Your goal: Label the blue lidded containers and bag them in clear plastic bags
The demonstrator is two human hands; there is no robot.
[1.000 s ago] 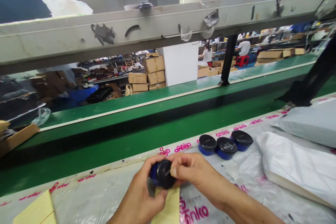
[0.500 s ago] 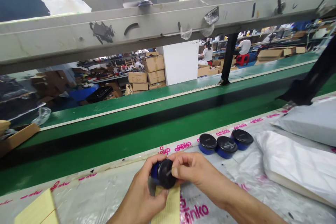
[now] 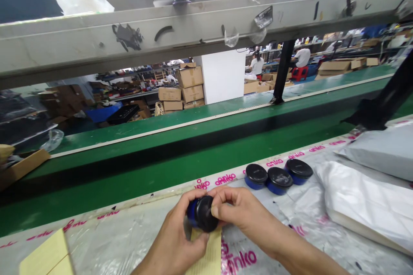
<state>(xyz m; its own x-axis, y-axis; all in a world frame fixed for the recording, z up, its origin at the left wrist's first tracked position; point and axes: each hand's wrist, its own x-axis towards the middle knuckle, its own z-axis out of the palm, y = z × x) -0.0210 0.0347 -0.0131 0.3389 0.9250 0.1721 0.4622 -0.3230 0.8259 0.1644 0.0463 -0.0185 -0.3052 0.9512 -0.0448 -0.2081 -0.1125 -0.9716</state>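
Note:
A round dark-blue container with a black lid (image 3: 206,215) is gripped in my left hand (image 3: 179,232), thumb below and fingers around its far side. Its lid is tilted toward me. My right hand (image 3: 238,210) is closed in a pinch against the right part of the lid; whatever is between the fingertips is too small to make out. Under the container lies a yellow printed sheet (image 3: 208,255). To the right, three similar round containers stand together on the plastic-covered table: one (image 3: 256,175), a second (image 3: 279,180) and a third (image 3: 299,171).
A green conveyor belt (image 3: 226,150) runs behind the table edge. White packages (image 3: 364,197) lie at the right, yellow sheets (image 3: 47,255) at the left. A grey beam (image 3: 193,23) crosses above, with a black post (image 3: 284,73). Cardboard boxes (image 3: 190,77) and two people are farther back.
The view has shifted slightly. My right fingertips stay at the lid, where a small light mark beside them shows less now. Both hands keep nearly the same pose.

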